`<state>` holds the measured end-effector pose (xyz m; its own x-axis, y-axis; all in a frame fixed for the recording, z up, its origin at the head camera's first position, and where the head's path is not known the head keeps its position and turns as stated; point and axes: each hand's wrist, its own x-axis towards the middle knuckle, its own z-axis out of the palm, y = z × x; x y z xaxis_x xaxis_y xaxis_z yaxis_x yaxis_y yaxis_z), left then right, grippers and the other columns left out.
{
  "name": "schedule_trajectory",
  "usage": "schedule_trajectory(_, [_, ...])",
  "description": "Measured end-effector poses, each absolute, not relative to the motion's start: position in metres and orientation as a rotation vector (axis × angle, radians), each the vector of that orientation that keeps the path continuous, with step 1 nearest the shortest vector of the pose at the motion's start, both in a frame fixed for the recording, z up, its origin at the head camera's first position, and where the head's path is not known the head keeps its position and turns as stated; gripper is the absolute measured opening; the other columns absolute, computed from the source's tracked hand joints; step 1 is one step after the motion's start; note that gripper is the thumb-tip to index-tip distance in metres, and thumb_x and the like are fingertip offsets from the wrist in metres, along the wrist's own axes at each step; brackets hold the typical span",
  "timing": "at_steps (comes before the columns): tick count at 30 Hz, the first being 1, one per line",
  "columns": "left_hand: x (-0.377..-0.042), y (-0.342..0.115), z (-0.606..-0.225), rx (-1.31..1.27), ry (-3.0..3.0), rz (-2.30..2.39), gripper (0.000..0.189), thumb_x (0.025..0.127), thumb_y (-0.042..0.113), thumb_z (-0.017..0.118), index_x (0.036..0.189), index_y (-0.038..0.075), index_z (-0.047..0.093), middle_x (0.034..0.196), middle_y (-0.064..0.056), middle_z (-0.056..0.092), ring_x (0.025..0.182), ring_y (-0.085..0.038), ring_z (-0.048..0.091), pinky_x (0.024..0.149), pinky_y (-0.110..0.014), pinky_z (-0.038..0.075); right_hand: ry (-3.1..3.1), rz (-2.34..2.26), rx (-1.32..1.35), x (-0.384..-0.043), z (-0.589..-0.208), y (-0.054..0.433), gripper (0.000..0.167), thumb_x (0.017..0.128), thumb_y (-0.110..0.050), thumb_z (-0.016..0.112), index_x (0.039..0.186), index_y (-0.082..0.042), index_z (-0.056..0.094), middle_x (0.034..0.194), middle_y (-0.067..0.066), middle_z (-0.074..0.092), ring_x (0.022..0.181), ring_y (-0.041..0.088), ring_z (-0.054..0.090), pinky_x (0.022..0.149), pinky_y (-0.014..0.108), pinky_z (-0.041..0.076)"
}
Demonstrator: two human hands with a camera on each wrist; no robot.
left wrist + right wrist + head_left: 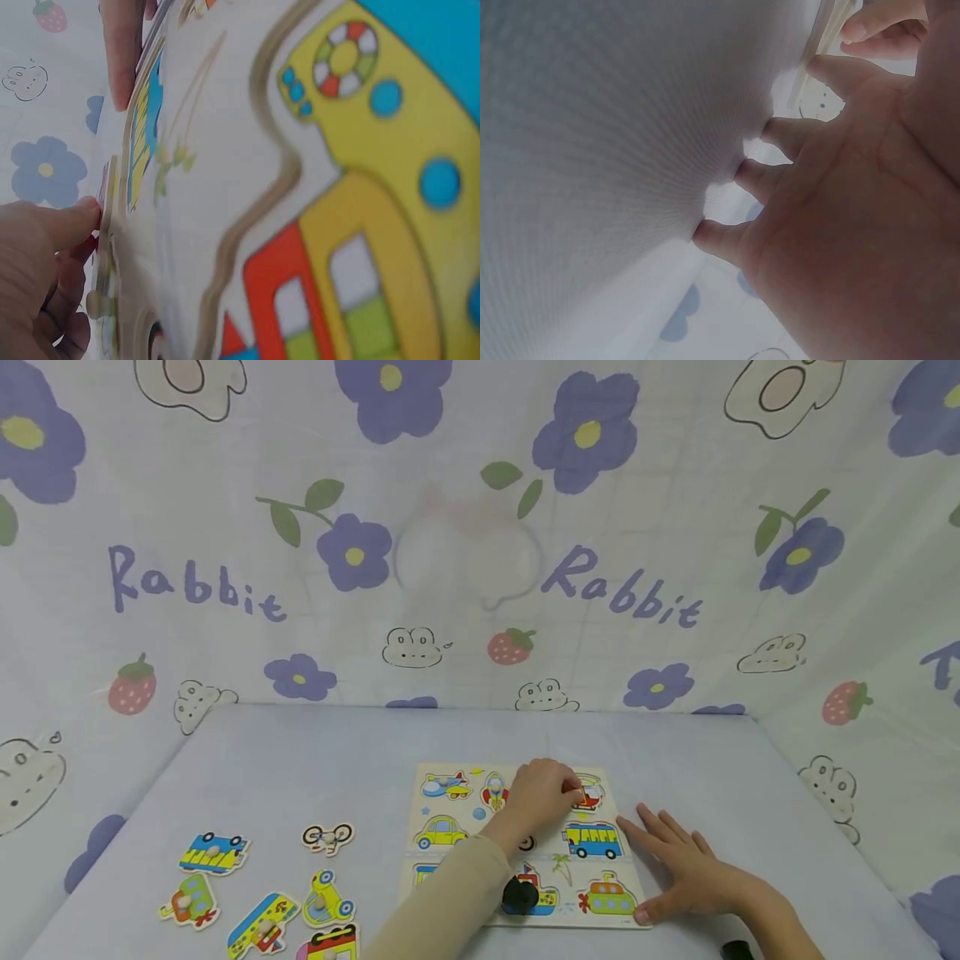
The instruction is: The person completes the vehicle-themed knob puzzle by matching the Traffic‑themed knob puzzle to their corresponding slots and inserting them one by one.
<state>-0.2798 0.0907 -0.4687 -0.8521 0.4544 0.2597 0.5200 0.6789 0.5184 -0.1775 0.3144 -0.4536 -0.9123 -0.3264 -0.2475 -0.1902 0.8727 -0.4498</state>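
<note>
A wooden puzzle board [551, 852] with printed vehicle spaces lies on the table. At its upper right, my left hand [542, 797] pinches a red and yellow helicopter piece [591, 795] over the helicopter space; whether it sits fully in is hidden. In the left wrist view the left hand [45, 262] has thumb and fingers together at the board's far side. My right hand [693, 872] has its fingers spread on the table, with thumb and index fingertip at the board's right edge. The right wrist view shows the right hand [840, 180] with its fingertips on the cloth.
Left of the board lie loose knobbed pieces: a bus [215, 852], a submarine [191, 902], a ship [262, 927], a scooter [327, 900], a bicycle [327, 838] and a partly cut-off train [333, 943]. A patterned curtain [465, 610] stands behind the table.
</note>
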Motion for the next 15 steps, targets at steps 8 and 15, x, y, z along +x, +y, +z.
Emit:
schedule_trajectory(8, [-0.281,0.099,-0.474,-0.684,-2.718,-1.084,0.011,0.090,0.025,0.075,0.096,0.017,0.080,0.083,0.013,0.068,0.078,-0.004,0.057,0.081,-0.028,0.044,2.718,-0.628,-0.405,-0.176,-0.454,0.313,0.114,0.061,-0.059,0.085,0.155,-0.019,0.033,0.161,0.020,0.007,0.143,0.049,-0.005,0.100,0.075,-0.004])
schedule_trajectory(15, [-0.281,0.102,-0.474,-0.581,-2.700,-1.299,0.009,0.087,0.025,0.078,0.092,0.018,0.080,0.079,0.017,0.067,0.083,-0.003,0.057,0.084,-0.029,0.046,2.721,-0.612,-0.401,-0.174,-0.452,0.315,0.114,0.061,-0.058,0.086,0.155,-0.018,0.033,0.161,0.021,0.007,0.143,0.049,-0.005,0.100,0.075,-0.004])
